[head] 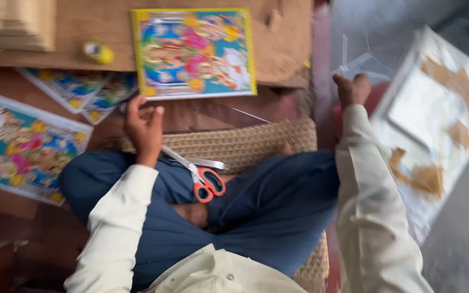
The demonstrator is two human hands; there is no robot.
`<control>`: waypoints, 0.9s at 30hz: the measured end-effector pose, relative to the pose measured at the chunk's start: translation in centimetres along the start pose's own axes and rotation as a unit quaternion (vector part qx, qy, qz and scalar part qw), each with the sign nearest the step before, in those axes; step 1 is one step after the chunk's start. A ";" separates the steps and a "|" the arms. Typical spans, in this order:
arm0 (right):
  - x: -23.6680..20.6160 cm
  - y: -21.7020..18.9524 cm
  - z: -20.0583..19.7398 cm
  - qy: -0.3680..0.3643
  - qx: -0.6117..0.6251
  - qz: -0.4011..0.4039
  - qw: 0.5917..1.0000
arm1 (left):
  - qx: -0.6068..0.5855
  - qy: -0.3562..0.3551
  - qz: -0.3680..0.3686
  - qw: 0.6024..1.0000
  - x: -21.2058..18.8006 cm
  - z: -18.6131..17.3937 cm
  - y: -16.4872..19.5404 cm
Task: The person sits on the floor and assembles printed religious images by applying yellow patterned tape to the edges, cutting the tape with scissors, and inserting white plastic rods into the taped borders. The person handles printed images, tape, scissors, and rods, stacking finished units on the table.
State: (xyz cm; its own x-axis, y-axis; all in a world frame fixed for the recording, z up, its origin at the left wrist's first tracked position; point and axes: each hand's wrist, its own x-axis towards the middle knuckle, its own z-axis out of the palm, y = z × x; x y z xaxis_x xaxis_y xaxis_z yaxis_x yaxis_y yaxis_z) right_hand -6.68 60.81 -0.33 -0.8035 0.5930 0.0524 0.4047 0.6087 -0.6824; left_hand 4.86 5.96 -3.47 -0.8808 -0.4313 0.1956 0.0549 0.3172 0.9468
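While the left hand (143, 130) rests loosely curled by the yellow-bordered colourful picture print (194, 51) on the brown cardboard sheet (280, 38), the right hand (352, 88) pinches clear plastic strips (354, 62) out beside the foil-wrapped taped board (435, 114), orange-handled scissors (204, 176) idle on the lap.

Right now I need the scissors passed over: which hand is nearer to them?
Left. The left hand rests just above the red-handled scissors; the right hand is far off, beside the clear plastic strips.
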 end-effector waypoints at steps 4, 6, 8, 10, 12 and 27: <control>-2.5 -6.9 2.1 -0.216 0.080 -0.185 0.955 | 0.193 0.051 0.086 0.976 2.5 -0.2 -0.6; -6.4 -9.9 4.8 -0.244 0.170 -0.261 0.918 | 0.215 0.009 0.074 0.974 3.1 0.1 -0.6; -11.4 -11.2 6.4 -0.094 -0.036 -0.437 0.894 | 0.174 -0.040 0.004 0.984 3.3 0.5 -0.4; -14.9 -12.3 7.9 -0.219 0.007 -0.343 0.913 | 0.149 -0.061 -0.013 0.987 3.2 0.9 -0.3; -15.8 -13.3 8.8 -0.208 -0.104 -0.272 0.934 | 0.144 -0.057 0.024 0.988 3.3 1.0 -0.1; -14.6 -12.5 9.5 -0.370 0.519 0.287 0.715 | -0.312 -0.097 -0.370 0.870 4.7 0.2 0.8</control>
State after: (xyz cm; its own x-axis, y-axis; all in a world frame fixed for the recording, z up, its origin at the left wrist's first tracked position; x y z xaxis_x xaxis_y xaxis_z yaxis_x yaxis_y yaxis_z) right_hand -4.18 39.55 0.48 -0.8019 -0.0877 -0.5910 0.5270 -0.5696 -0.6307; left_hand 0.62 4.35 -1.87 -0.8427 -0.1525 -0.5163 -0.3702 -0.5322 0.7614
